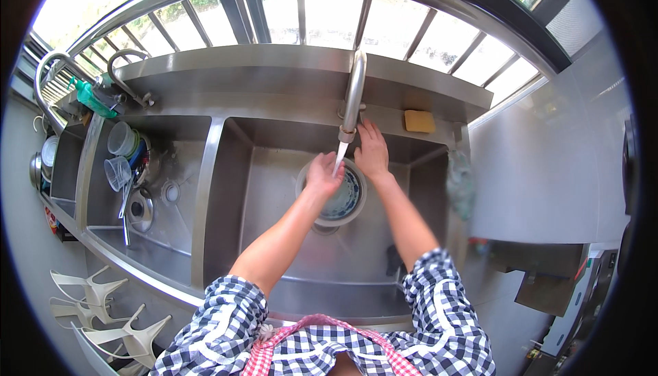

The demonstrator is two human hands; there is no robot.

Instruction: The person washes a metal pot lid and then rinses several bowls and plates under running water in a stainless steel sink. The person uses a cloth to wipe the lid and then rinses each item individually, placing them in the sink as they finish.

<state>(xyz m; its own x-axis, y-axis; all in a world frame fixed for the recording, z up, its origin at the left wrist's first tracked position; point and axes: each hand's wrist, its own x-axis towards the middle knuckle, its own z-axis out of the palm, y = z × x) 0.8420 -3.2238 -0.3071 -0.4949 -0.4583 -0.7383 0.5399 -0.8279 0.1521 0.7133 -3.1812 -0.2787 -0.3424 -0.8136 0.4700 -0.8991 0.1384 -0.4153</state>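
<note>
A stream of water (340, 154) runs from the steel faucet (354, 90) into the large sink basin (277, 252). My left hand (324, 174) is under the stream, fingers slightly curled, with nothing in it. Below it, a bowl with a blue pattern inside (343, 202) rests on the basin floor, partly covered by that hand. My right hand (372, 152) is just right of the spout and holds nothing. Its fingertips reach toward the faucet's base, near the small tap handle (362, 107); whether they touch it I cannot tell.
A yellow sponge (419, 121) lies on the back ledge. In the left basin are clear plastic cups (118, 173), utensils and a pot lid (140, 210). A green pump bottle (91, 98) stands at the back left. A cloth (459, 183) hangs over the right rim.
</note>
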